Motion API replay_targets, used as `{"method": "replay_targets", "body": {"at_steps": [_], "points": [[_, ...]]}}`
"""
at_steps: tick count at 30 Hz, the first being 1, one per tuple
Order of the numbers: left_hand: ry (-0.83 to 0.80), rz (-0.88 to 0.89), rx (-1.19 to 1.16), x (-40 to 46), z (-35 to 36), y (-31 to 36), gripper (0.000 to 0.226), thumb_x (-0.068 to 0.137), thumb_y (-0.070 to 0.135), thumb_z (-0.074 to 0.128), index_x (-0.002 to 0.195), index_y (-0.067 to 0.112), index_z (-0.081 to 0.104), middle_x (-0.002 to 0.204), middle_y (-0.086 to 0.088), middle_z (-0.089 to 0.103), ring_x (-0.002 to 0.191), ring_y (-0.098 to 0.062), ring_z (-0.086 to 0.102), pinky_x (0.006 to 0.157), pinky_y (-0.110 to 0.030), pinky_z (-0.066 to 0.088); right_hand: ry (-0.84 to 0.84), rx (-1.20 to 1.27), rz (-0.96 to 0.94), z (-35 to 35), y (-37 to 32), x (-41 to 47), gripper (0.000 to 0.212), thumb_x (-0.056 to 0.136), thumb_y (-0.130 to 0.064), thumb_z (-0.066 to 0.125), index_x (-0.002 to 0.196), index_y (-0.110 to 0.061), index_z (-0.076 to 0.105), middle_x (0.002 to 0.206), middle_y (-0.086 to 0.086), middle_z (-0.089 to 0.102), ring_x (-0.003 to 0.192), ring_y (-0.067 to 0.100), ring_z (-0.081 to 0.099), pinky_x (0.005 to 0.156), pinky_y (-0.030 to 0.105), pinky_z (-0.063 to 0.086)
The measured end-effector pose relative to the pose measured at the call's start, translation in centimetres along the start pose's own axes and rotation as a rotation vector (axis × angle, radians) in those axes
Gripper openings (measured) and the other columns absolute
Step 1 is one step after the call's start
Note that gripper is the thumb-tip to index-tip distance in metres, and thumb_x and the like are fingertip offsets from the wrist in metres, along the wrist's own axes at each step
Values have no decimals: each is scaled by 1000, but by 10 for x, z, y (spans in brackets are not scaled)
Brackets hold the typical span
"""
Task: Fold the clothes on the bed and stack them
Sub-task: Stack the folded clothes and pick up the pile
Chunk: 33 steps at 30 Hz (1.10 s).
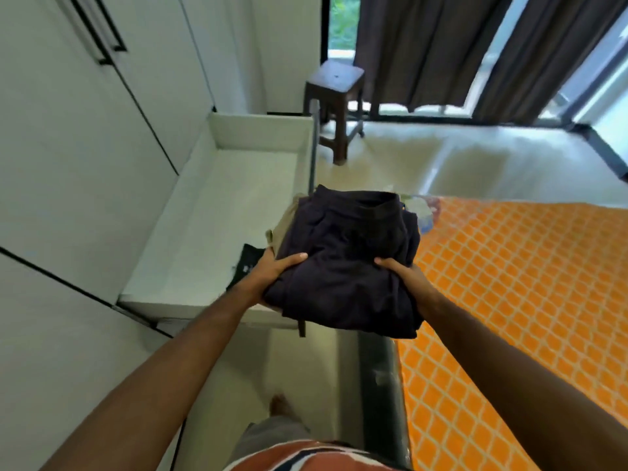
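I see my 2 hands carrying the stack of folded clothes (346, 266) above the gap between the open drawer (217, 205) and the bed (509, 283). My left hand (272, 271) grasps its 9 o'clock edge, thumb on top, fingers hidden beneath; my right hand (404, 275) grasps the 3 o'clock edge likewise.

Matt dark cloth stack (346, 266); glossy white drawer (217, 171).

A stack (343, 266) of folded clothes, dark navy on top with a tan piece (284, 223) beneath. It is held level between drawer (217, 185) and bed (516, 283)
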State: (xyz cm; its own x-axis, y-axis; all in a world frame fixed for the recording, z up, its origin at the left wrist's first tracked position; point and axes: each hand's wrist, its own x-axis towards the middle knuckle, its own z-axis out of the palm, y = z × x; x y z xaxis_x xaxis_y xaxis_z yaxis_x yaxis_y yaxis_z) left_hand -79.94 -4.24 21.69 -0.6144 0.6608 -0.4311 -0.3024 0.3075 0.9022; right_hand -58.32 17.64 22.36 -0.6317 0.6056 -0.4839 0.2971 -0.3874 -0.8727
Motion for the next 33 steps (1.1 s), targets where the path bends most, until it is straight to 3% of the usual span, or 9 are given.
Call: {"method": "replay_targets", "body": {"at_steps": [3, 5, 8, 12, 18, 22, 25, 30, 33], "points": [[88, 15, -46, 26, -48, 15, 105, 55, 58, 91, 143, 25, 45, 131, 2, 64, 113, -21, 66, 92, -40, 56, -74, -78, -14, 47, -33, 47, 78, 59, -43, 94, 126, -18, 65, 115, 1, 75, 107, 21, 71, 102, 44, 53], [155, 21, -71, 38, -70, 23, 109, 52, 60, 92, 143, 22, 44, 132, 0, 63, 114, -21, 65, 94, -39, 55, -117, -125, -26, 74, -55, 73, 68, 61, -40, 93, 121, -23, 66, 114, -1, 75, 106, 20, 71, 100, 42, 54], [250, 10, -127, 62, -97, 32, 92, 72, 45, 87, 145, 18, 37, 134, -2, 57, 116, -24, 60, 96, -38, 52, -183, -225, -24, 113, -88, 112, 54, 71, -37, 89, 117, -24, 65, 113, 1, 74, 105, 21, 70, 95, 39, 55], [381, -2, -209, 114, -130, 32, 86, 79, 39, 82, 146, 24, 31, 137, -5, 53, 117, -28, 58, 96, -43, 52, -280, -357, -22, 164, -128, 194, 47, 78, -34, 84, 117, -21, 62, 106, -1, 72, 95, 17, 69, 76, 27, 54], [586, 8, -412, 203, -161, 31, 87, 70, 36, 89, 137, 31, 33, 137, 0, 54, 118, -24, 60, 92, -41, 55, -465, -568, -27, 241, -172, 345, 67, 62, -43, 91, 121, -21, 67, 112, 1, 74, 99, 20, 72, 94, 40, 57], [770, -69, -606, 282, -169, 14, 88, 67, 25, 92, 137, 19, 39, 131, -1, 61, 115, -19, 64, 97, -41, 55, -662, -753, -1, 308, -197, 458, 48, 74, -31, 87, 115, -30, 63, 103, -10, 71, 91, 6, 67, 77, 19, 53], [878, -134, -745, 327, -163, -6, 85, 66, 20, 93, 134, 15, 43, 128, -3, 65, 113, -19, 66, 95, -40, 56, -795, -907, 25, 356, -200, 524, 46, 79, -23, 84, 118, -30, 61, 95, -17, 66, 84, -1, 62, 66, 13, 46], [1036, -327, -915, 382, -137, -71, 107, 44, 38, 99, 135, 14, 47, 125, -9, 67, 108, -26, 69, 94, -47, 56, -959, -1109, 80, 392, -155, 596, 53, 78, -18, 84, 125, -27, 61, 99, -16, 67, 89, -1, 63, 70, 12, 47], [981, -358, -945, 392, -111, -103, 94, 49, 31, 99, 131, 9, 58, 121, -10, 71, 109, -29, 69, 98, -52, 54, -996, -1206, 163, 385, -117, 624, 57, 73, -16, 88, 125, -24, 65, 105, -9, 72, 99, 13, 69, 78, 21, 53]]}}
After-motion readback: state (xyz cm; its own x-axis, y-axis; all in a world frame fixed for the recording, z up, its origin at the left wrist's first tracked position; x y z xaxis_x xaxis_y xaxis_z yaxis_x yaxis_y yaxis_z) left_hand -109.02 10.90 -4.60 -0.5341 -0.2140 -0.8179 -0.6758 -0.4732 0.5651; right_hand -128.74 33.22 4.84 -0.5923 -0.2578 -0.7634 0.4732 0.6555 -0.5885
